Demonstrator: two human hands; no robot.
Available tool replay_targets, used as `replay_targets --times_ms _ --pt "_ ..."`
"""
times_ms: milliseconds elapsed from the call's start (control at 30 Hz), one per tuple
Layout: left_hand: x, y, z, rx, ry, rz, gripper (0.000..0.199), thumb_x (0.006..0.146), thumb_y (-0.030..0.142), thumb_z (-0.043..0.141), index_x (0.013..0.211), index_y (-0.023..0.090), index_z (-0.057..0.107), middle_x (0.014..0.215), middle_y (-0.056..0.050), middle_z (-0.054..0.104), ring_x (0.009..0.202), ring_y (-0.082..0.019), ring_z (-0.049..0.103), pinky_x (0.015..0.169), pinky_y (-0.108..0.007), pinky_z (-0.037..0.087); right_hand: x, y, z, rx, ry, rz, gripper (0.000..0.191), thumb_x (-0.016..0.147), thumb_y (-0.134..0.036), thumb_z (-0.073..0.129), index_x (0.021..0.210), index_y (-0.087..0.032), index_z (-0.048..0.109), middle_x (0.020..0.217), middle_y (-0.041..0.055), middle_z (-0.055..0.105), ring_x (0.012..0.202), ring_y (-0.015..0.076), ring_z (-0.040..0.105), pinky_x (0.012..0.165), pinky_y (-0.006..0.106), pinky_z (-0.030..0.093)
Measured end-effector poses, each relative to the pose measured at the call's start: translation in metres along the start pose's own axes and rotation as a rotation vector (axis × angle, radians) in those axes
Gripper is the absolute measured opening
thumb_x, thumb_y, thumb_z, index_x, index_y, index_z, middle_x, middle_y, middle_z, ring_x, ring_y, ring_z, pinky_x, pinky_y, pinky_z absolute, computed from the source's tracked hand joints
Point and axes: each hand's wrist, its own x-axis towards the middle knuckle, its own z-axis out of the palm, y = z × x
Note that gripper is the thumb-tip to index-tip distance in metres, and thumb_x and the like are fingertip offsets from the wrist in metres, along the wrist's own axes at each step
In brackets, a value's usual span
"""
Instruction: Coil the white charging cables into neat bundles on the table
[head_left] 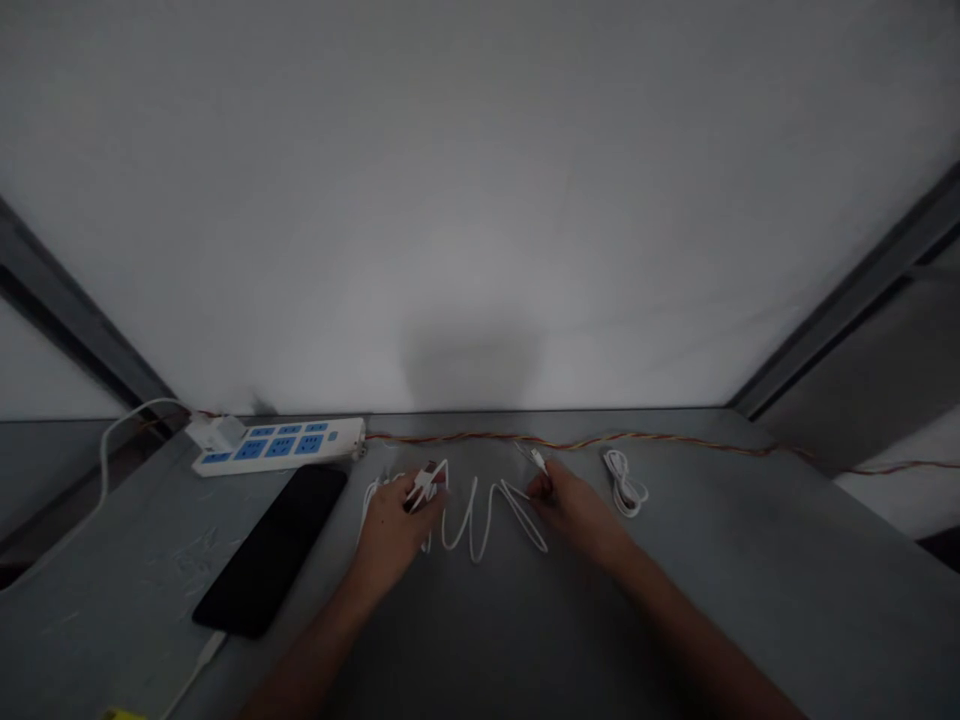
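A long white cable [472, 522] lies in zigzag loops on the grey table [480, 640]. My left hand [391, 532] is shut on a gathered part of this cable, with a small red mark showing near the fingers. My right hand [576, 510] pinches the cable close to its white connector end [534, 458], which points away from me. A separate white cable, coiled and bound [622, 482], lies to the right of my right hand, not touching it.
A white power strip with blue sockets [277, 447] stands at the back left, with a white plug [216, 433] in it. A black phone [270, 550] lies face-up at left. A twisted orange-yellow wire [570, 441] runs along the back edge. A white wall rises behind.
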Motion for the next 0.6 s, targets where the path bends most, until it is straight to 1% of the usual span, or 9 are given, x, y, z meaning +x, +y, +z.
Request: replay_targets --times_ms 100,167,267,333,367,433,500,600 --pt "0.0 0.001 0.0 -0.014 -0.003 -0.013 0.033 0.073 0.04 0.064 0.092 0.015 0.074 0.051 0.006 0.047 0.048 -0.012 0.042 0.048 -0.022 0.029 0.001 0.001 -0.002 0.009 0.037 0.011 0.004 0.078 -0.016 0.05 0.08 -0.019 0.05 0.075 0.0035 0.064 0.069 0.0192 0.061 0.063 0.026 0.041" --pt "0.0 0.002 -0.002 -0.009 -0.008 -0.008 0.031 0.072 0.04 0.064 0.089 0.015 0.073 0.05 0.007 0.045 0.047 -0.011 0.04 0.048 -0.022 0.028 0.0 0.0 -0.004 0.063 0.091 -0.011 0.004 0.08 -0.019 0.047 0.083 -0.019 0.049 0.078 0.0053 0.064 0.072 0.0201 0.061 0.065 0.027 0.043" --pt "0.0 0.003 -0.003 0.014 -0.017 0.028 0.022 0.071 0.037 0.064 0.075 0.016 0.071 0.049 0.007 0.043 0.047 -0.01 0.039 0.048 -0.022 0.027 -0.002 -0.005 -0.006 0.218 0.167 -0.105 0.02 0.085 -0.023 0.043 0.101 -0.017 0.053 0.09 0.0069 0.065 0.082 0.0204 0.062 0.074 0.029 0.046" --pt "0.0 0.002 -0.004 0.008 -0.04 0.043 0.021 0.072 0.036 0.065 0.069 0.016 0.068 0.049 0.007 0.042 0.047 -0.01 0.039 0.047 -0.021 0.027 -0.003 -0.009 -0.008 0.293 0.167 -0.142 0.029 0.088 -0.03 0.042 0.111 -0.018 0.055 0.091 0.0053 0.065 0.082 0.0201 0.061 0.075 0.029 0.046" --pt "0.0 0.002 -0.004 -0.014 -0.058 0.036 0.022 0.073 0.037 0.064 0.069 0.016 0.068 0.048 0.007 0.041 0.046 -0.01 0.039 0.047 -0.021 0.027 -0.003 -0.011 -0.009 0.318 0.158 -0.138 0.03 0.089 -0.034 0.043 0.11 -0.018 0.058 0.087 0.0041 0.064 0.079 0.0198 0.059 0.073 0.029 0.046" --pt "0.0 0.001 -0.004 -0.085 -0.093 0.0 0.025 0.073 0.041 0.064 0.075 0.016 0.068 0.046 0.008 0.039 0.043 -0.01 0.039 0.045 -0.021 0.027 -0.003 -0.014 -0.01 0.378 0.137 -0.08 0.033 0.089 -0.043 0.047 0.102 -0.019 0.064 0.075 0.001 0.059 0.066 0.0173 0.053 0.063 0.027 0.043" --pt "0.0 0.001 -0.003 -0.174 -0.108 -0.05 0.029 0.072 0.044 0.066 0.081 0.016 0.068 0.045 0.009 0.039 0.04 -0.009 0.038 0.042 -0.021 0.027 -0.003 -0.017 -0.013 0.501 0.123 0.018 0.038 0.086 -0.052 0.051 0.097 -0.019 0.067 0.063 -0.0024 0.048 0.054 0.0134 0.043 0.051 0.024 0.035" --pt "-0.001 0.001 -0.003 -0.306 -0.107 -0.112 0.035 0.071 0.047 0.067 0.087 0.016 0.065 0.046 0.01 0.042 0.037 -0.008 0.037 0.038 -0.019 0.025 -0.005 -0.022 -0.02 0.828 0.084 0.184 0.043 0.079 -0.057 0.058 0.094 -0.018 0.067 0.057 -0.0067 0.031 0.045 0.0086 0.024 0.041 0.02 0.021"
